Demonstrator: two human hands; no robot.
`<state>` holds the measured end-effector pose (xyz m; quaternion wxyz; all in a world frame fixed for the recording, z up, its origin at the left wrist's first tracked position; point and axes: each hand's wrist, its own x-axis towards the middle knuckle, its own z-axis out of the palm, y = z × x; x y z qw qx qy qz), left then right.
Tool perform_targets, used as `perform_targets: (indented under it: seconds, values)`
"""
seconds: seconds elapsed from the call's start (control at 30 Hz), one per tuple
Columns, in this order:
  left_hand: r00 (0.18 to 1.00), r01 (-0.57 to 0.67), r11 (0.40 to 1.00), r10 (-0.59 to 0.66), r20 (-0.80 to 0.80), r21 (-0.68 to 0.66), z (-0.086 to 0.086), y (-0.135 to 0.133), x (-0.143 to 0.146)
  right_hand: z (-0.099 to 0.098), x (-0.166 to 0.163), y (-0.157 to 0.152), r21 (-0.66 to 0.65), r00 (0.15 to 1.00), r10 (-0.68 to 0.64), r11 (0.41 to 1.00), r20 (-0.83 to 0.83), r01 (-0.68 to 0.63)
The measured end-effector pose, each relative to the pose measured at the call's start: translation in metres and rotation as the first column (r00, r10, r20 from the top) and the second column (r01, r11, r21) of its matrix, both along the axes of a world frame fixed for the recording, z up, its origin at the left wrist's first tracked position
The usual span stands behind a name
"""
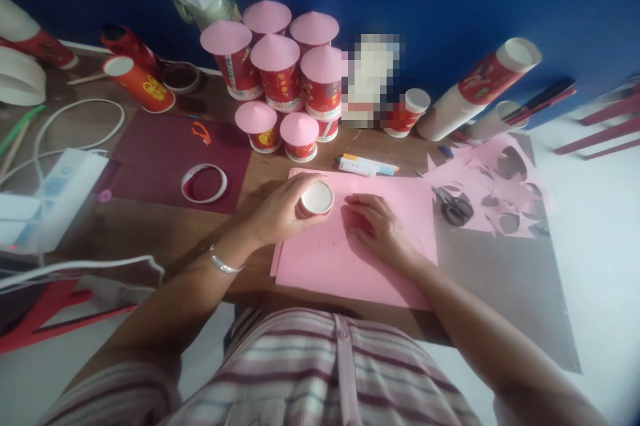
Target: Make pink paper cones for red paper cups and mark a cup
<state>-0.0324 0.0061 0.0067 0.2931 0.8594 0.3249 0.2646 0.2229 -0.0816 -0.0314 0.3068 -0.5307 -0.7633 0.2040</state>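
My left hand (280, 211) wraps round a small red paper cup (317, 198) that stands upside down on a sheet of pink paper (350, 259), its white base facing up. Just to the right of the cup, my right hand (376, 225) rests on the same pink sheet with its fingers curled and pressed down; whether something thin is between them I cannot make out. A silver bangle sits on my left wrist.
Several red cups with pink cone lids (280, 73) stand behind. Scissors (454, 206) lie on pink offcuts (493, 189) to the right. A tape roll (203, 183) lies on dark red paper (165, 159); a glue stick (367, 165) is behind the sheet; a power strip (55, 196) is left.
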Motion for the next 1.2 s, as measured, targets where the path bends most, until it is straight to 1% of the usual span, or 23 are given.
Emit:
perform_targets:
  seconds: [0.13, 0.27, 0.37, 0.47, 0.57, 0.63, 0.73, 0.8, 0.9, 0.93, 1.0, 1.07, 1.13, 1.2]
  values:
    - [1.0, -0.004, 1.0, 0.004, 0.009, -0.002, -0.002, 0.0, -0.001, -0.001, 0.0, 0.0, 0.005, 1.0, -0.006, 1.0, 0.003, 0.006]
    - [1.0, -0.008, 0.999, 0.008, 0.022, -0.032, -0.007, 0.0, -0.001, -0.001, 0.0, 0.0, 0.006, 1.0, -0.002, 1.0, 0.014, 0.002]
    - [0.998, -0.015, 0.999, 0.017, 0.063, -0.036, -0.012, 0.0, -0.003, 0.0, 0.0, 0.0, 0.008, 1.0, 0.004, 1.0, 0.006, -0.004]
    - [0.993, 0.006, 0.999, -0.002, 0.117, -0.037, -0.017, 0.0, -0.008, 0.004, 0.002, -0.001, -0.013, 1.0, 0.021, 1.0, 0.008, -0.021]
    - [0.986, 0.031, 0.997, -0.019, 0.163, -0.069, -0.023, 0.001, -0.013, 0.011, 0.01, 0.002, -0.037, 0.999, 0.029, 0.999, 0.022, -0.028]
    - [0.978, 0.039, 0.995, -0.019, 0.206, -0.094, -0.028, 0.001, -0.015, 0.016, 0.016, 0.006, -0.001, 0.999, -0.011, 1.0, 0.036, 0.011]
    - [0.956, 0.072, 0.989, -0.031, 0.292, -0.132, -0.035, 0.002, -0.017, 0.022, 0.025, 0.016, 0.088, 0.996, -0.078, 0.993, 0.041, 0.074]
    - [0.943, 0.093, 0.985, -0.039, 0.331, -0.148, -0.039, 0.003, -0.018, 0.025, 0.032, 0.025, 0.112, 0.993, -0.102, 0.989, 0.065, 0.095]
    - [0.931, 0.097, 0.983, -0.034, 0.362, -0.157, -0.043, 0.004, -0.019, 0.028, 0.047, 0.044, 0.166, 0.972, -0.159, 0.977, 0.175, 0.13]
    - [0.926, 0.102, 0.982, -0.035, 0.376, -0.158, -0.043, 0.004, -0.02, 0.028, 0.053, 0.051, 0.209, 0.954, -0.192, 0.967, 0.231, 0.144]
    - [0.91, 0.118, 0.981, -0.044, 0.413, -0.156, -0.043, 0.005, -0.021, 0.03, 0.065, 0.068, 0.236, 0.898, -0.232, 0.96, 0.373, 0.15]
    - [0.89, 0.13, 0.981, -0.051, 0.453, -0.145, -0.042, 0.005, -0.021, 0.031, 0.074, 0.083, 0.21, 0.837, -0.246, 0.964, 0.489, 0.161]
    - [0.872, 0.122, 0.985, -0.047, 0.487, -0.124, -0.04, 0.004, -0.022, 0.033, 0.078, 0.096, 0.149, 0.786, -0.208, 0.978, 0.583, 0.149]
    - [0.861, 0.094, 0.991, -0.034, 0.507, -0.092, -0.038, 0.003, -0.024, 0.034, 0.078, 0.104, 0.1, 0.766, -0.157, 0.988, 0.624, 0.121]
